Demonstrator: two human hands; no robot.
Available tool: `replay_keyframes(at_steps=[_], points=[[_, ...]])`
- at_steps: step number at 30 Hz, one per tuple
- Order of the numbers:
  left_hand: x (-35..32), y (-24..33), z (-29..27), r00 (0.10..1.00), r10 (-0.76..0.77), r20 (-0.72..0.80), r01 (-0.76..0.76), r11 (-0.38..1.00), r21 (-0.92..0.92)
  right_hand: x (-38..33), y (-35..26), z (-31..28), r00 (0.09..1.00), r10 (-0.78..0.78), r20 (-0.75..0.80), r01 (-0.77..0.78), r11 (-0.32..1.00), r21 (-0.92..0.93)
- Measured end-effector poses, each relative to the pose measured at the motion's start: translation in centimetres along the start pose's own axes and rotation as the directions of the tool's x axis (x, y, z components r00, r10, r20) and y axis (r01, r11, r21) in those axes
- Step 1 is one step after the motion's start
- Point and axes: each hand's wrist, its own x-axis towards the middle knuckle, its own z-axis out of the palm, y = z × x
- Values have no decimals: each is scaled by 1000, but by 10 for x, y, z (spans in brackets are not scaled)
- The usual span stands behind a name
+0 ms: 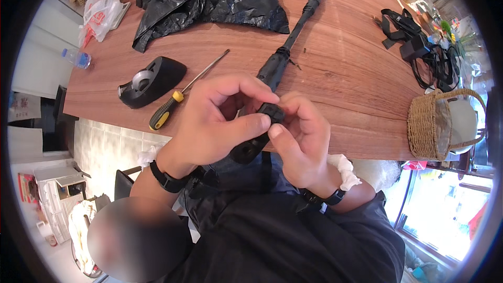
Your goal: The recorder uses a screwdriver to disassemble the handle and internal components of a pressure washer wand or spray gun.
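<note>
Between the fingertips of both my hands is a small black block-like part (271, 111), its kind hard to make out. My left hand (209, 120) pinches it from the left with thumb and forefinger. From the other side, the thumb and fingers of my right hand (304, 144) close on the same part. A long black tubular device (274, 66) stretches away over the wooden table, its thick near end below my hands at the table's edge. My hands partly cover its middle, so I cannot tell whether the small part is attached to it.
Left of my hands lie a yellow-and-black screwdriver (166, 111) and a black tape dispenser (162, 76). A black plastic bag (209, 0) spreads over the far side. Black straps and cables (419, 47) and a woven basket (427, 126) are at the right. A bottle (77, 58) stands far left.
</note>
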Motion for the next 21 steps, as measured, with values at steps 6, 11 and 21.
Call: replay_keyframes(at_steps=[6,11,21], points=[[-6,9,-10,994,-34,104,43,996,-80,-10,6,-2,996,-63,62,74,978,-197],[-21,14,-21,983,77,167,-130,934,333,-11,1,5,993,-46,113,88,908,-409],[-28,-2,-10,961,180,212,-254,876,409,-22,-8,17,993,108,-56,-117,969,-219]])
